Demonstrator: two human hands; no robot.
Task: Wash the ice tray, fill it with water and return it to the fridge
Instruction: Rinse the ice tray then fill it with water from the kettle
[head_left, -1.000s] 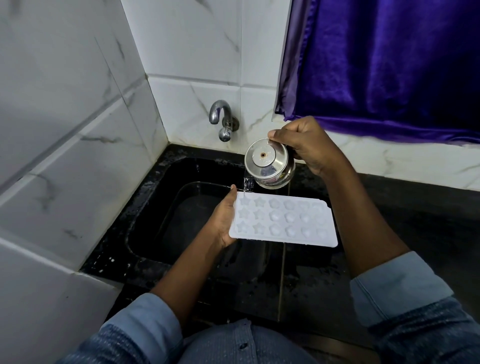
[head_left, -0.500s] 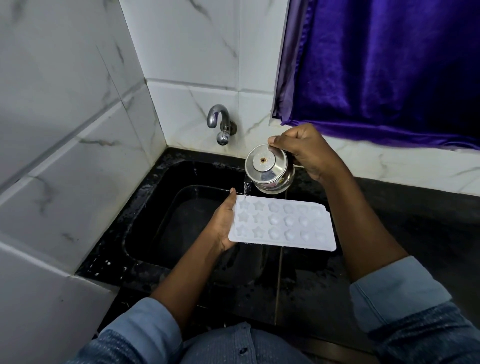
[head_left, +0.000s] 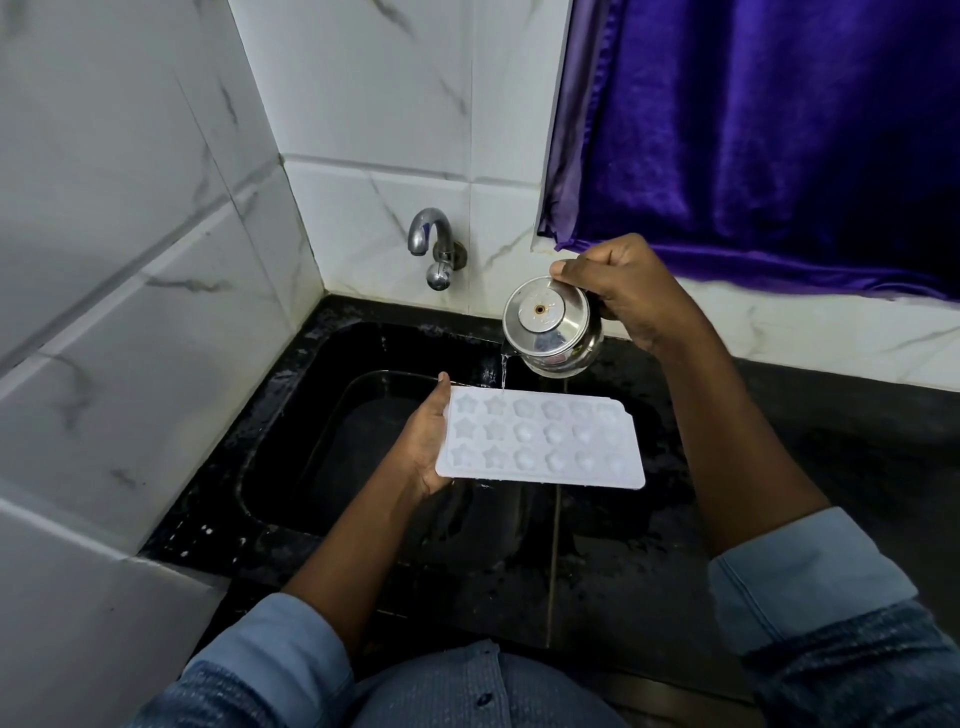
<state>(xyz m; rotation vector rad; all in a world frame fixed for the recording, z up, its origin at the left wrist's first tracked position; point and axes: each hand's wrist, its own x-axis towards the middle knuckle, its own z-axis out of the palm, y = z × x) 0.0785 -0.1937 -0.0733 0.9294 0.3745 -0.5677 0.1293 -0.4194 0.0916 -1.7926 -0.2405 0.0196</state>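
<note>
The left hand (head_left: 423, 441) grips the ice tray (head_left: 540, 441) level over the sink (head_left: 291, 415). The right hand (head_left: 631, 291) holds a tilted steel pot (head_left: 548, 330), trickling water; its label is unreadable.

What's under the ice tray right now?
The ice tray is held above the black sink, gripped at its left end by the left hand. The fingers beneath it and the part of the sink straight below are covered.

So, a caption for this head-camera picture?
Right hand tilts a steel pot, trickling water into the ice tray held by the left hand over the sink.
</note>
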